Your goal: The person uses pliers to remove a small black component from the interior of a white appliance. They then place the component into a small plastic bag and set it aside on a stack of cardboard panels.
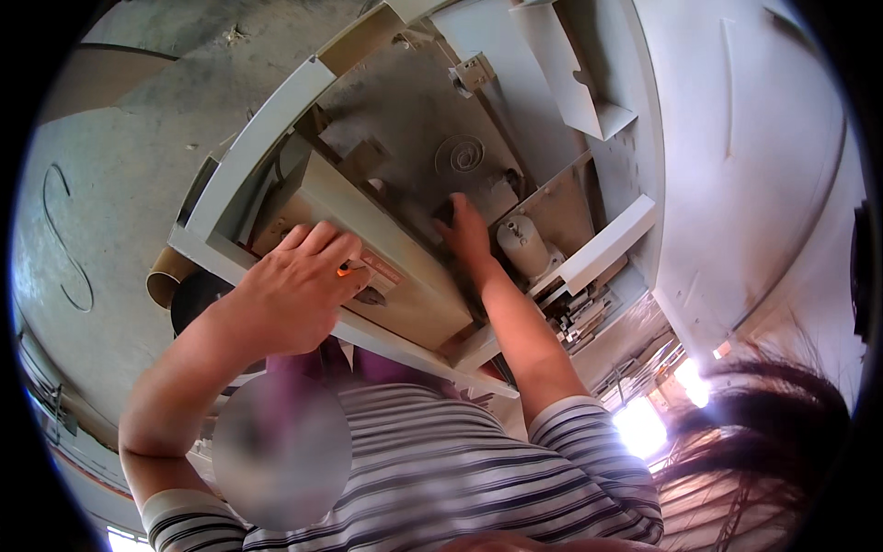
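Observation:
My left hand [308,276] is closed at the long beige metal box [418,304] inside an open machine housing, beside a reddish label [382,267]. A small thing with an orange part [345,270] shows between its fingers; its kind cannot be made out. Just below these fingers is a dark pointed piece [371,296], and I cannot tell whether it is held. Deeper inside the housing, my right hand [464,235] reaches in with bent fingers, close to a dark spot. What those fingers hold, if anything, is hidden.
The pale housing frame [267,138] surrounds the opening. Right of my right hand stands a white cylinder [522,244], with a bracket [607,244] beyond it. A wire spiral [460,154] lies deeper in. On the floor at left is a bent wire [64,235].

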### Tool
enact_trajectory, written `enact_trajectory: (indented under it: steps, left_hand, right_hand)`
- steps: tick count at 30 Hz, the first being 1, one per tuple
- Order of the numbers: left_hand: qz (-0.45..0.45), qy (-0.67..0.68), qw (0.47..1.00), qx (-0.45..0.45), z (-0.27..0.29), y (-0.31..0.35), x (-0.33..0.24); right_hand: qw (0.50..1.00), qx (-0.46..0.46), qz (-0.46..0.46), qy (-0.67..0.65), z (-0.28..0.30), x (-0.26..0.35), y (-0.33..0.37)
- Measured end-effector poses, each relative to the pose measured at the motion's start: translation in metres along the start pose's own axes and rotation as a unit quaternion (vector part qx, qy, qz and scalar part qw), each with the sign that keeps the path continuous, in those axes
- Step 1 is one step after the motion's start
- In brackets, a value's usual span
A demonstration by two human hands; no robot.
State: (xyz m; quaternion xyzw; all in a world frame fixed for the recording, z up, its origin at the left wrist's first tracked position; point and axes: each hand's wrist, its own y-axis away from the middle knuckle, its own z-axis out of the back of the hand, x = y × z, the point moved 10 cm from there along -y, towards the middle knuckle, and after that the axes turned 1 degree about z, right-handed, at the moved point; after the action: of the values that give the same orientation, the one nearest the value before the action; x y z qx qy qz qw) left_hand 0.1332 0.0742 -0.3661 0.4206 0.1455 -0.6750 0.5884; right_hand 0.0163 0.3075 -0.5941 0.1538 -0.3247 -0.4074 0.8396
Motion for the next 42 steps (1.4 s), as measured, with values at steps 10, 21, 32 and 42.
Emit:
enact_trajectory:
  steps: [10,21,32,42]
  left_hand:
    - [0.053,-0.057,0.989,0.123,-0.052,-0.169,0.048]
    - [0.089,0.016,0.955,0.283,-0.206,-0.246,0.075]
    - [0.318,0.302,0.861,0.257,-0.288,-0.230,0.106]
    - [0.207,0.091,0.952,0.204,-0.268,-0.243,0.088]
  right_hand:
    - [0.996,-0.052,-0.017,0.067,-0.009,0.004,0.003]
    - [0.996,-0.055,-0.064,-0.009,-0.020,-0.029,0.003]
    - [0.991,0.009,-0.130,0.003,-0.025,-0.048,0.003]
    - [0.994,-0.014,-0.105,0.023,-0.023,-0.045,-0.001]
